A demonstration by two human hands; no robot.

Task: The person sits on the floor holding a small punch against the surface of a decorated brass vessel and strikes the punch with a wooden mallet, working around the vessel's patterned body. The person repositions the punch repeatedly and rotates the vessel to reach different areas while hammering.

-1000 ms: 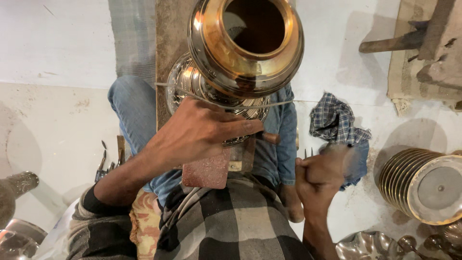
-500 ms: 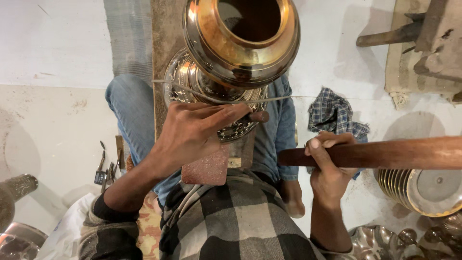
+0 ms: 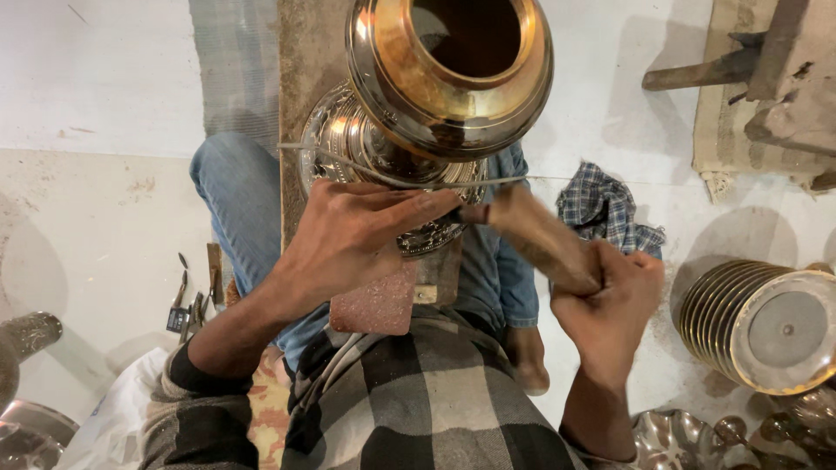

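A shiny brass pot (image 3: pixel 448 83) with a dark open mouth stands between my knees, its engraved lower body (image 3: pixel 348 144) facing me. My left hand (image 3: pixel 348 239) presses flat on the pot's belly, fingers pointing right along a thin metal rod (image 3: pixel 383 178) that crosses in front of the pot. My right hand (image 3: pixel 610 300) is closed around a wooden handle (image 3: pixel 535 235), blurred by motion, whose far end reaches the pot near my left fingertips. A reddish block (image 3: pixel 379 305) lies under my left palm.
A checked cloth (image 3: pixel 605 209) lies on the floor to the right. A ribbed metal vessel (image 3: pixel 762 322) sits at the right edge, with several small shiny pieces (image 3: pixel 697 435) below it. Small hand tools (image 3: pixel 192 300) lie at left, and wooden tools (image 3: pixel 740 61) at the upper right.
My right hand has swung the wooden handle from a level pose pointing right around toward the pot. My left hand has stayed on the pot's belly.
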